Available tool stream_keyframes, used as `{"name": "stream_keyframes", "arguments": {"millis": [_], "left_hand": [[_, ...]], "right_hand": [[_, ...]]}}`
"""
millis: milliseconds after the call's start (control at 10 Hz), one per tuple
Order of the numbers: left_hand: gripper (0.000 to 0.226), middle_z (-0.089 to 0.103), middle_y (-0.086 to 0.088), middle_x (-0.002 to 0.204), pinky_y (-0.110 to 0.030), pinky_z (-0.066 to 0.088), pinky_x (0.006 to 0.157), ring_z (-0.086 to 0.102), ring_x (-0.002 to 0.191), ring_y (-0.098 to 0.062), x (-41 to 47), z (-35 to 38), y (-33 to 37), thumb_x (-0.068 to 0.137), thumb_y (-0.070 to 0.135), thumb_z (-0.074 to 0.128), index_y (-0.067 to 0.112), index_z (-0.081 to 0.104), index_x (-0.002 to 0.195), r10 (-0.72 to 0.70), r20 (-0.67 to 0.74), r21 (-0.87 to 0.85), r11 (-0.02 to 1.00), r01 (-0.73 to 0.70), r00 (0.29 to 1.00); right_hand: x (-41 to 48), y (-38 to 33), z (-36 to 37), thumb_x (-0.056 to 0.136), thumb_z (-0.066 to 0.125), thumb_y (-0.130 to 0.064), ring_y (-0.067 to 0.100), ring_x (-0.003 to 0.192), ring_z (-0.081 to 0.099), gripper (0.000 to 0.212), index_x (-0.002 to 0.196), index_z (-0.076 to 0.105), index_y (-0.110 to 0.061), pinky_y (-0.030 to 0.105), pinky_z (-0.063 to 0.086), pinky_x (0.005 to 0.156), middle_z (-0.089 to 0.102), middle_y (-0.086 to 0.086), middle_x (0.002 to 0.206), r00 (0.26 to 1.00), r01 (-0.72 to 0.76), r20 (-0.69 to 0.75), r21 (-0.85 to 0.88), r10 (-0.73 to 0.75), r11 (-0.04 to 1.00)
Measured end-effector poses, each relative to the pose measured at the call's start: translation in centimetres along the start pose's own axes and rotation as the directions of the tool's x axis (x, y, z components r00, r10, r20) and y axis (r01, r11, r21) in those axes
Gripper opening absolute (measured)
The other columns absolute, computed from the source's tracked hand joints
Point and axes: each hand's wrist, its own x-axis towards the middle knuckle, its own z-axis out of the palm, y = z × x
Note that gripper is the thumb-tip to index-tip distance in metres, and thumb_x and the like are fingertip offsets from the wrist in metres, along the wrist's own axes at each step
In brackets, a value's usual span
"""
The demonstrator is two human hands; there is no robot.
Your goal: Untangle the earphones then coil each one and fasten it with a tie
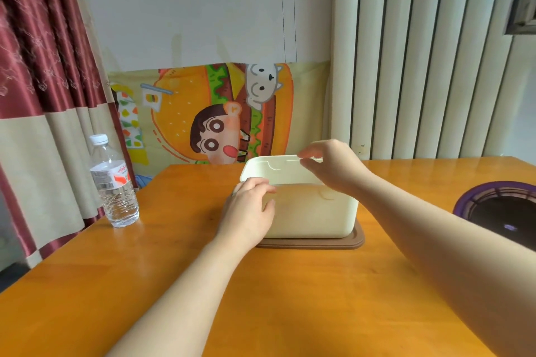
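The left hand (249, 211) grips the near left corner of a cream rectangular plastic box (313, 211). Its fingers (261, 182) are curled over the near rim and the thumb presses flat against the front wall. The right hand (333, 168) reaches across the open top to the far rim. There the thumb and forefinger are drawn close together and pinch the edge, and the other fingers are bent loosely behind them. Neither hand holds anything else.

The box stands upright on a flat brown plastic lid (358, 240), whose edge shows along the box's base at the front and right. The lid lies on the orange wooden counter (290, 298). From this angle only the inner face of the far wall shows. The bottom of the box is hidden, so the earphones cannot be seen and what the box holds cannot be told.

A clear plastic water bottle with a white cap and a red-and-white label (114, 182) stands upright near the counter's left edge, well apart from the box. A round dark basket with a purple rim (499, 206) sits at the right edge of the view. A cartoon burger cloth (220, 113) hangs on the wall behind the counter.
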Motion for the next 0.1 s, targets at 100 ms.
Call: {"name": "stream_keyframes", "arguments": {"millis": [100], "left_hand": [[0.029, 0.047, 0.007, 0.138, -0.024, 0.027, 0.105, 0.034, 0.129, -0.013, -0.08, -0.08, 0.44, 0.095, 0.019, 0.049, 0.021, 0.059, 0.122, 0.0, -0.026, -0.012, 1.0, 0.0, 1.0]], "right_hand": [[-2.48, -2.96, -3.22, 0.091, 0.061, -0.022, 0.009, 0.088, 0.068, 0.014, 0.101, 0.07, -0.018, 0.029, 0.053, 0.088, 0.073, -0.001, 0.098, 0.995, 0.102, -0.026, 0.272, -0.098, 0.957]]}}
